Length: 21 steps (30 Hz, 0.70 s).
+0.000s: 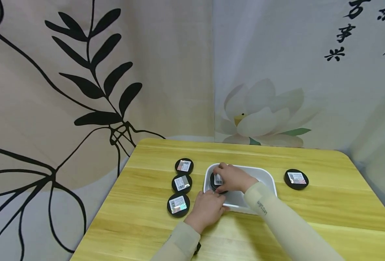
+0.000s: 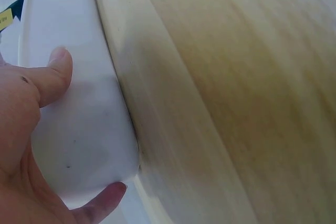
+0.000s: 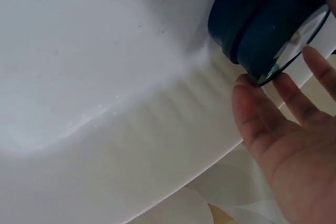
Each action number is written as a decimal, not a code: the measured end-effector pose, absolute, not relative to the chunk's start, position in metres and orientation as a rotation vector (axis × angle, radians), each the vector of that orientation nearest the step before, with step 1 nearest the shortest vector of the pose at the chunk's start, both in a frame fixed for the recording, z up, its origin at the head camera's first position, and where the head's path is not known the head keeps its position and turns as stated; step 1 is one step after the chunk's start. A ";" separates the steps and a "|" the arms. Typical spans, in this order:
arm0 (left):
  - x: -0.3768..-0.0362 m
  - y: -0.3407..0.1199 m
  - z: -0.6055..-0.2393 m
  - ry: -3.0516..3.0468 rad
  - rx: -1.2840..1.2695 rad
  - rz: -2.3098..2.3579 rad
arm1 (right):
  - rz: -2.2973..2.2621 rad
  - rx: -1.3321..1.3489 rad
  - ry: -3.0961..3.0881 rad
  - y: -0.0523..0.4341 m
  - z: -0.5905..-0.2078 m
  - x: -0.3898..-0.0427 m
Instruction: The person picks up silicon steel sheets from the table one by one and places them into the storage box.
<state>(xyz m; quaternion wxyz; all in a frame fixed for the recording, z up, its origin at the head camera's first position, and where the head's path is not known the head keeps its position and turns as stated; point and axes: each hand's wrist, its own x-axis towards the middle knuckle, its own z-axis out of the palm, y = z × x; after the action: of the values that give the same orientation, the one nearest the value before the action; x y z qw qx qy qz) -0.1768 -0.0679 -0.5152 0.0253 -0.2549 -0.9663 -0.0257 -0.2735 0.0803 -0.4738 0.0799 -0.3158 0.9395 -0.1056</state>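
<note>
A white plastic tray (image 1: 271,181) stands on the wooden table, its front wall (image 2: 79,119) close up in the left wrist view. At the front left corner my left hand (image 1: 208,208) grips it, thumb against the front wall and a finger round the end. Inside the tray's left end my right hand (image 1: 235,178) holds a labelled black round container (image 1: 217,180) by its edge. In the right wrist view, the fingertips (image 3: 244,108) touch the labelled face's rim. A groove round the dark side (image 3: 262,19) suggests two stacked containers, but I cannot tell for sure.
Left of the tray, three more black round containers line up: a far one (image 1: 184,166), a middle one (image 1: 181,183) and a near one (image 1: 178,204). Another black container (image 1: 296,179) lies to the right. A printed curtain (image 1: 179,72) hangs behind the table (image 1: 326,217).
</note>
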 end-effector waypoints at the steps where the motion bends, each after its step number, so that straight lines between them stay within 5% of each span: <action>1: -0.177 -0.068 -0.515 -2.987 -0.789 -0.077 | -0.331 -0.935 2.804 0.081 -0.473 -0.273; 21: -0.176 -0.069 -0.515 -2.961 -0.781 -0.119 | -0.537 -0.815 2.812 0.099 -0.450 -0.259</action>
<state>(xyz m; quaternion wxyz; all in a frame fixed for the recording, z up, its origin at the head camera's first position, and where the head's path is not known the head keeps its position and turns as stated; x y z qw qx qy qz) -0.1756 -0.0685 -0.5154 0.0386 -0.2547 -0.9655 -0.0389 -0.2592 0.0992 -0.4496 0.0824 -0.2728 0.9415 -0.1798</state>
